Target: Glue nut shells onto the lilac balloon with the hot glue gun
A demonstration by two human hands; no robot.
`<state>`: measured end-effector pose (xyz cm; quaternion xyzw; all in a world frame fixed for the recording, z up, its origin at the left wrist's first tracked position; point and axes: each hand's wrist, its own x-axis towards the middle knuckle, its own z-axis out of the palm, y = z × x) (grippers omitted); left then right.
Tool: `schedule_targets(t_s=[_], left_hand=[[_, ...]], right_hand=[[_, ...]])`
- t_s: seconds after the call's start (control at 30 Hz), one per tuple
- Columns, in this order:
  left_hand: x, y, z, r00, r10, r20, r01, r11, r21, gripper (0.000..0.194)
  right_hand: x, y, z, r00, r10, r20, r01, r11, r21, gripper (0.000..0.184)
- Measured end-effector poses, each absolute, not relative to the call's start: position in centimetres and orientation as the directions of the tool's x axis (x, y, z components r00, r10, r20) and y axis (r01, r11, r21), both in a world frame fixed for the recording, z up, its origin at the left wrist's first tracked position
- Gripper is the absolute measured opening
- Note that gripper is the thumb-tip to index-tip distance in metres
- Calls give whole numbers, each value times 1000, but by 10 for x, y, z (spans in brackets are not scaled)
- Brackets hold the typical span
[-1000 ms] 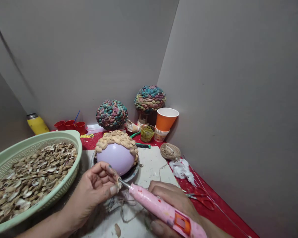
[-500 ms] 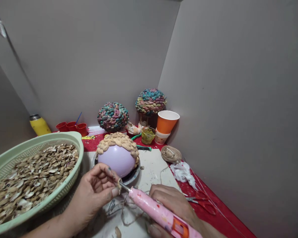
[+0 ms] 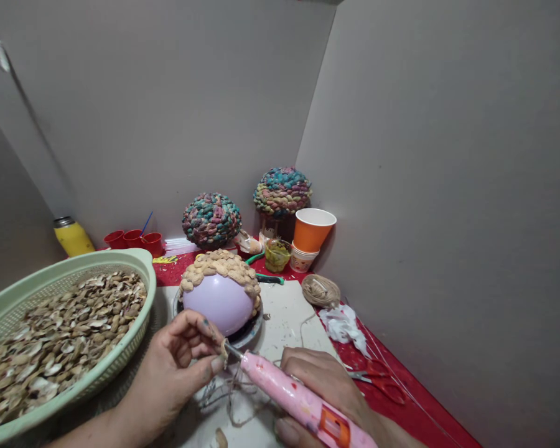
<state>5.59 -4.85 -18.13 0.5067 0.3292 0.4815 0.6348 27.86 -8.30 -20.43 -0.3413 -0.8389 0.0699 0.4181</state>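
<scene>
Between thumb and fingers, my left hand (image 3: pixel 180 364) pinches a peanut shell (image 3: pixel 224 353), seen edge-on. My right hand (image 3: pixel 324 386) is wrapped round a pink hot glue gun (image 3: pixel 284 389) with an orange trigger. The metal nozzle touches or nearly touches the shell; which one I cannot tell. Just beyond both hands a lilac balloon (image 3: pixel 219 303) rests in a dark round dish (image 3: pixel 256 330). Peanut shells (image 3: pixel 221 264) cover the balloon's top and right side, while its near face is bare.
A green basket (image 3: pixel 147 298) of peanut shells stands left. Two colourful shell-covered balls (image 3: pixel 212 219), red cups (image 3: pixel 133 238) and an orange cup (image 3: pixel 313 233) are behind. Right are twine (image 3: pixel 321 291), white tissue (image 3: pixel 343 323) and scissors (image 3: pixel 382 378). Loose twine (image 3: pixel 236 404) lies under the glue gun.
Almost nothing differs. The view has shifted very slightly, and both hands keep their places with the nozzle at the shell.
</scene>
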Motion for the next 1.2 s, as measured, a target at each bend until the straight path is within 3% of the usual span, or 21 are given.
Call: schedule_targets(t_s=[0.17, 0.4, 1.2], left_hand=[[55, -49, -184, 324, 943, 73, -277, 20, 961, 28], [55, -48, -184, 317, 945, 80, -286, 15, 958, 27], [54, -48, -183, 306, 948, 86, -334, 23, 942, 28]], right_hand=[[279, -86, -199, -443, 670, 596, 531, 731, -428, 44], [277, -72, -222, -366, 548, 752, 518, 791, -325, 44], [279, -77, -212, -438, 556, 707, 506, 802, -318, 31]])
